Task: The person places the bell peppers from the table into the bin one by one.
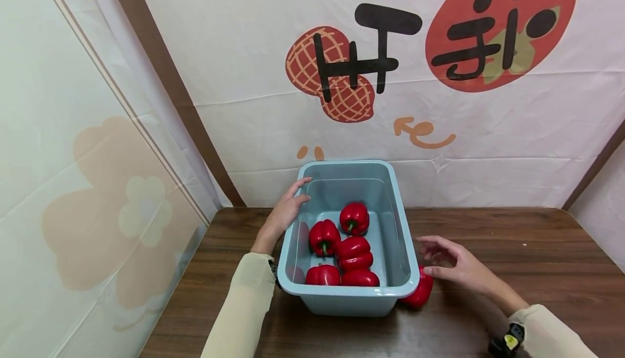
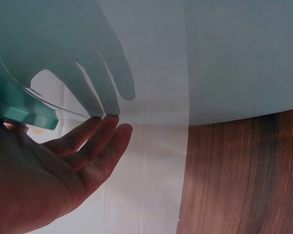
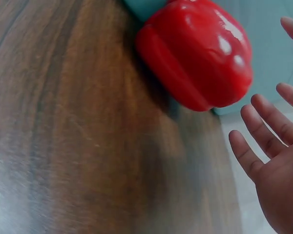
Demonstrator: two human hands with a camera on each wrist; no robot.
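A light blue plastic bin (image 1: pixel 343 291) stands on the table with several red bell peppers (image 1: pixel 355 253) inside. My left hand (image 1: pixel 285 212) holds its left rim, the digits nearest the top reaching over the edge. In the left wrist view, other fingertips of this left hand (image 2: pixel 90 156) touch the bin's outer wall (image 2: pixel 151 58). Outside the bin, one red bell pepper (image 3: pixel 198 56) lies on the table against the right wall, partly hidden by the rim in the head view. Beside that pepper hovers my right hand (image 1: pixel 459 268), fingers spread, apart from it and holding nothing.
The dark wooden table (image 1: pixel 517 249) extends to both sides of the bin. Behind it hangs a white printed cloth (image 1: pixel 254 103), close to the bin's far end. Another pale cloth (image 1: pixel 97 184) borders the left side.
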